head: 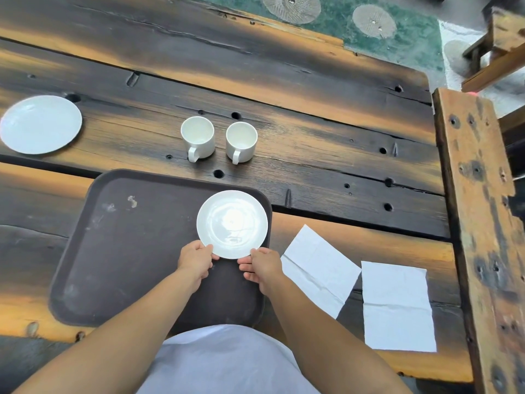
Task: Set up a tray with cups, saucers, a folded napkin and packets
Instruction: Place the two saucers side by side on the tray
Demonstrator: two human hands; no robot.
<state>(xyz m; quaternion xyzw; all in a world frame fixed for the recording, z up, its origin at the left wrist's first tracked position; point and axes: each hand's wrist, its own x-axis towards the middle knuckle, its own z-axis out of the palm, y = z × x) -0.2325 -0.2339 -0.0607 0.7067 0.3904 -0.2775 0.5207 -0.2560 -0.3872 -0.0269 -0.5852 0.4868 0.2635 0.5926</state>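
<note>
Head view: both hands are on a white saucer (pixel 232 224) at centre frame, over the right part of the dark tray (pixel 127 251). The left hand (pixel 196 260) has a pinching grip on the saucer's lower-left rim, and the right hand (pixel 262 265) has a grip on the lower-right rim. Two cups (pixel 197 137) stand side by side on the table (pixel 326 155) just above the tray. A second saucer (pixel 41 123) sits at the left edge, and two napkins (pixel 321 268) lie flat lower right.

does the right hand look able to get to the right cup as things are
Probably not yet: the right hand is pinching the near saucer. Once it lets go, nothing stands between it and the right cup.
</note>
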